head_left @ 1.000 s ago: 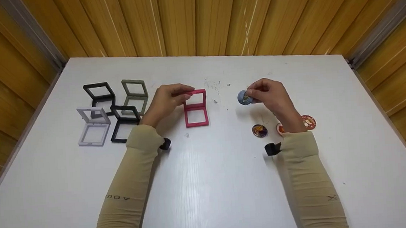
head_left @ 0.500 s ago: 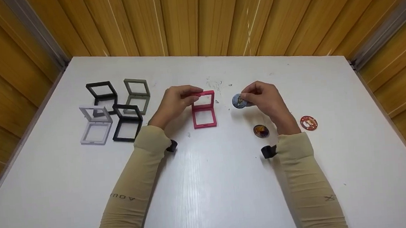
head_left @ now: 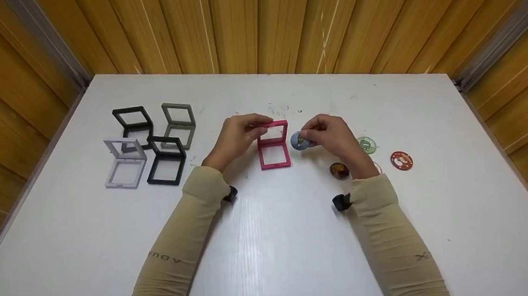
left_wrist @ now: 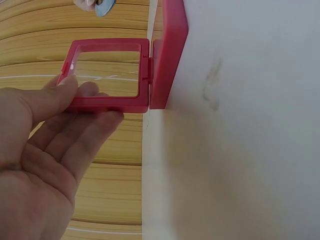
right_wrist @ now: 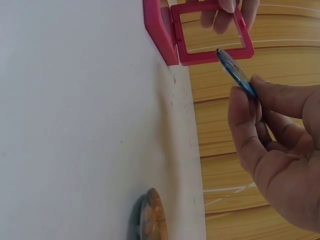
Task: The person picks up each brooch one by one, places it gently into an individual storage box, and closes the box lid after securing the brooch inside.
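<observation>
My left hand [head_left: 238,138] pinches the upright lid of a pink hinged display frame [head_left: 275,166] between thumb and fingers. Its lower half lies flat on the table, and clear film fills the window of the raised lid [left_wrist: 110,105] in the left wrist view. Just right of the frame, my right hand [head_left: 335,137] pinches a round blue badge [head_left: 297,141] by its edge, above the table. Seen from the right wrist, the badge [right_wrist: 234,71] is tilted and close to the lid; I cannot tell whether they touch.
Several opened frames stand at the left: white [head_left: 122,174], olive [head_left: 181,126] and black [head_left: 167,178]. Near my right forearm lie a dark badge [head_left: 339,170], a green one [head_left: 367,145], a red one [head_left: 402,160] and one mostly hidden. A wooden-slat wall [head_left: 232,25] borders the white table.
The left hand and pink frame have shifted right and slightly nearer. My right hand has carried the blue badge left and down, close to the frame. The green badge has come into sight.
</observation>
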Available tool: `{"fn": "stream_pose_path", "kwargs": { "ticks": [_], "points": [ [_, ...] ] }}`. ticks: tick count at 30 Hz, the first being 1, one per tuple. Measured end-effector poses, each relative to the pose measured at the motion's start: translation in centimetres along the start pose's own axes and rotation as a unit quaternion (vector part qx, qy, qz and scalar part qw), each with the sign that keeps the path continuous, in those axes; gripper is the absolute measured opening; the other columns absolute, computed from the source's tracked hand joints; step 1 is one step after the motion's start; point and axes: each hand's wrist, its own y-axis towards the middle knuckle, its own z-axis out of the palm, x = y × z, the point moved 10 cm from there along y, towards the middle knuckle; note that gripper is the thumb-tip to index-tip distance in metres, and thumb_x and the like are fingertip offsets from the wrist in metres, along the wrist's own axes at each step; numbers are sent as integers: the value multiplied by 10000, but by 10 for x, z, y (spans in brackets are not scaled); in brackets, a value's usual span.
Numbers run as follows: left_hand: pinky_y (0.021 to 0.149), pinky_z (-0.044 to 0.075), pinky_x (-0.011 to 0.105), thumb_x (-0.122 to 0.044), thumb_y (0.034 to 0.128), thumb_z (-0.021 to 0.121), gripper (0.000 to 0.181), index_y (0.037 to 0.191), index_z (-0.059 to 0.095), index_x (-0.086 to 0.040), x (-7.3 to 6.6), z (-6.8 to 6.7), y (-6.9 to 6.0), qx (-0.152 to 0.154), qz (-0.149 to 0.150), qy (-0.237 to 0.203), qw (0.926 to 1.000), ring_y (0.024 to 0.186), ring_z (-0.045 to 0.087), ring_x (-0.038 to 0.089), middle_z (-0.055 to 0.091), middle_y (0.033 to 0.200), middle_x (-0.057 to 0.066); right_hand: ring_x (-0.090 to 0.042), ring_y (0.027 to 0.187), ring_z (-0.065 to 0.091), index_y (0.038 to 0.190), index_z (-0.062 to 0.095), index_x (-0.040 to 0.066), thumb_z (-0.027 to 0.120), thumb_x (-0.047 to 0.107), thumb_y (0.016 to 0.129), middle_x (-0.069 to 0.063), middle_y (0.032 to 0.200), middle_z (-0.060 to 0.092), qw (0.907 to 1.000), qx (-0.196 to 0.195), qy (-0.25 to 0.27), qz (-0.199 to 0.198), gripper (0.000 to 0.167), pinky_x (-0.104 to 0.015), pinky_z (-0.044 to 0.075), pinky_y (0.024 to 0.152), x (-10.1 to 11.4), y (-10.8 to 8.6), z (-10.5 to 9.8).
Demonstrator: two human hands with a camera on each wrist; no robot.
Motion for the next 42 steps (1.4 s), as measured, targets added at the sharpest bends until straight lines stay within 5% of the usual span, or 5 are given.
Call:
{"fn": "stream_pose_path", "kwargs": {
  "ticks": [11, 18, 42],
  "points": [
    [975, 560, 283, -59, 1005, 726, 272, 1260, 792, -127, -2, 6, -3, 24, 170, 128, 9998, 1102, 700, 158, 757, 1234, 22, -221, 985, 650, 1096, 718, 40, 761, 144, 1006, -105, 1099, 697, 9994, 253, -57, 214, 144, -296, 580, 869, -4, -3, 25],
    [980, 557, 281, -47, 1004, 726, 277, 1271, 784, -96, -5, 7, -2, 45, 270, 94, 9996, 1118, 701, 168, 757, 1238, 36, -209, 960, 639, 1073, 725, 20, 772, 124, 990, -101, 1063, 702, 9995, 310, 84, -14, 141, -286, 578, 839, 0, -2, 32],
    [979, 553, 272, -69, 1015, 717, 281, 1284, 779, -118, -10, 16, 0, 144, 344, 182, 9991, 1108, 706, 149, 755, 1244, 15, -199, 949, 596, 1043, 727, 40, 786, 153, 987, -77, 1030, 682, 9994, 231, -228, 105, 139, -271, 520, 790, -5, -2, 37]
  ]
}}
